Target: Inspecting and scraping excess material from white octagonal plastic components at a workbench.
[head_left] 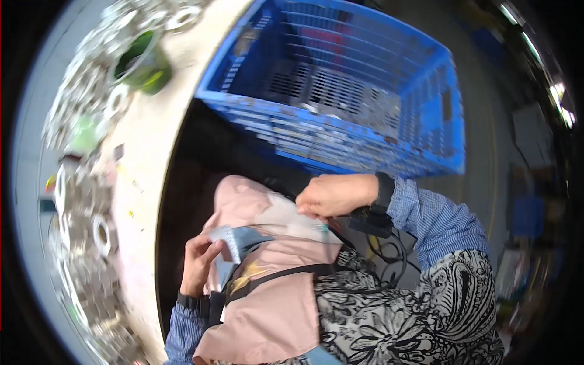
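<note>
Over the left side of my lap, my left hand (198, 261) pinches a small pale strip (231, 244) between thumb and fingers. Dark print seems to run along its edge, too blurred to tell what it is. My right hand (336, 194) is curled with the fingertips pointing down, just above a whitish, partly see-through sheet (291, 220) on my lap. Whatever its fingers hold is hidden or too small to name. A small greenish spot (324, 229) shows below them. A pink apron (267, 310) covers my lap, with a bluish-grey cloth patch (246, 238) beside the strip.
A large blue plastic crate (340, 131) stands ahead, with small pale bits on its floor. To my left runs a worktable (143, 182) with heaps of white ring-shaped parts (91, 243) and a green cup (146, 64). Black cables (395, 255) hang by my right wrist.
</note>
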Available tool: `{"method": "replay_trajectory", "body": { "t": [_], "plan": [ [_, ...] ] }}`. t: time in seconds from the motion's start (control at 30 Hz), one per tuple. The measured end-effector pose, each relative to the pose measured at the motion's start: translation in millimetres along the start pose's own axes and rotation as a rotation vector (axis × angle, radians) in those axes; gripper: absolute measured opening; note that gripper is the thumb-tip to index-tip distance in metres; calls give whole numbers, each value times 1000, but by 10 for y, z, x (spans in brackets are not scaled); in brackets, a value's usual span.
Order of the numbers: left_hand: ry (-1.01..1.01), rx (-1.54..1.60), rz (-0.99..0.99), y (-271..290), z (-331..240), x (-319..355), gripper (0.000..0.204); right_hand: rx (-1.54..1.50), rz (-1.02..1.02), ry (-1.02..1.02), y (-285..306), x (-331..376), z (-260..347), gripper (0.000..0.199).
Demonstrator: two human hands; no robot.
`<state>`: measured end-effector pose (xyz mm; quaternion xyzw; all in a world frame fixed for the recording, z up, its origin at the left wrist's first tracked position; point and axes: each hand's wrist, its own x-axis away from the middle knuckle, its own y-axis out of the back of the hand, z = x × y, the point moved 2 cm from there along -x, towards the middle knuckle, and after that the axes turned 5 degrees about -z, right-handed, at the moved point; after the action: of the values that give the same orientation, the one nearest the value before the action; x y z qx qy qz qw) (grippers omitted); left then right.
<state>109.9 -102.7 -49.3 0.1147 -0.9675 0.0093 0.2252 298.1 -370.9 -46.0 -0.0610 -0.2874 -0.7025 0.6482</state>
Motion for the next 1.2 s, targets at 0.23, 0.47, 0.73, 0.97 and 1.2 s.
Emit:
{"method": "replay_trajectory", "body": {
  "t": [0.23, 0.47, 0.73, 0.97, 1.2],
  "plan": [
    [-137, 86, -171, 251, -571, 244, 18, 703, 77, 353, 45, -796, 1332, 33],
    [-352, 422, -565, 752, -476, 718, 25, 147, -124, 400, -191, -1551, 2325, 43],
    [-347, 579, -636, 983, -268, 979, 23, -413, -31, 441, -938, -1952, 2459, 25],
    [-217, 787, -566, 1131, -136, 973, 30, -169, -310, 713, -968, -1998, 2601, 13],
    [-232, 740, -499, 1174, -207, 1059, 26, 359, -388, 1144, -935, -1992, 2547, 33]
  ]
}}
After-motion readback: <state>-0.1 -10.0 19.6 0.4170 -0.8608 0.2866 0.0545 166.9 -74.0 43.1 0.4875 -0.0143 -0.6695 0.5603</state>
